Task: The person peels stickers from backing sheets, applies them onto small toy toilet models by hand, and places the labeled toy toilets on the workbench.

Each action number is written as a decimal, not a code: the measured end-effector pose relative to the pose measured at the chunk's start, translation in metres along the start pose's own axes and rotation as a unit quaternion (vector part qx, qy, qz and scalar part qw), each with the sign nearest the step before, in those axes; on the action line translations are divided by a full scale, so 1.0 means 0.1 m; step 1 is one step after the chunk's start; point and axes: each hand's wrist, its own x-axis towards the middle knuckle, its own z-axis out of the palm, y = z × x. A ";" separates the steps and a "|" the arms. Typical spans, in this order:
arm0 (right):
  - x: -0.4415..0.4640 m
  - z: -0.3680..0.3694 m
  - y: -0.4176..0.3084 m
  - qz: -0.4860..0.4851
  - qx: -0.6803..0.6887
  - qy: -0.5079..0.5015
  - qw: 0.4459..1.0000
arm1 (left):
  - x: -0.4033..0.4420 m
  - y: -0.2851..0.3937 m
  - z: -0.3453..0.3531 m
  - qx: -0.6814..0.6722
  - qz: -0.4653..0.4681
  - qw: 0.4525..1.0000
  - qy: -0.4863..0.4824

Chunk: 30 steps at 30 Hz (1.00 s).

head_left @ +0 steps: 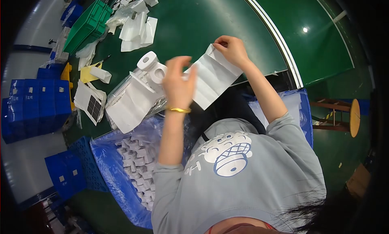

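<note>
A creased white paper sheet [214,78] slants over the near edge of the green table. My right hand [231,49] pinches its upper corner. At the sheet's left edge is my left hand [179,82], blurred by motion, with a gold bracelet at the wrist; whether it grips the paper is unclear. Just left of that hand, white rounded plastic parts [147,61] lie beside a clear plastic bag [160,106]. Another creased white sheet [131,106] rests partly over the bag.
A blue lined bin [117,189] of small white parts stands below the table at left. Crumpled papers [138,31], a green crate [87,25] and a yellow sheet [87,74] are on the table. A wooden stool [354,118] stands at right.
</note>
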 end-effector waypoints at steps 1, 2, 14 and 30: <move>-0.05 -0.03 0.02 0.019 0.024 0.006 1.000 | -0.02 0.14 0.18 -0.052 -0.032 0.998 -0.029; -0.10 -0.05 0.04 0.035 0.059 0.018 0.997 | -0.03 0.08 0.40 -0.118 -0.104 0.984 -0.087; -0.70 -0.36 -0.20 -0.092 0.119 0.175 0.973 | -0.11 0.11 0.93 -0.384 -0.221 0.896 -0.032; -0.81 -0.48 -0.30 -0.205 0.143 0.006 0.968 | -0.21 0.33 0.52 -0.328 -0.086 0.938 -0.073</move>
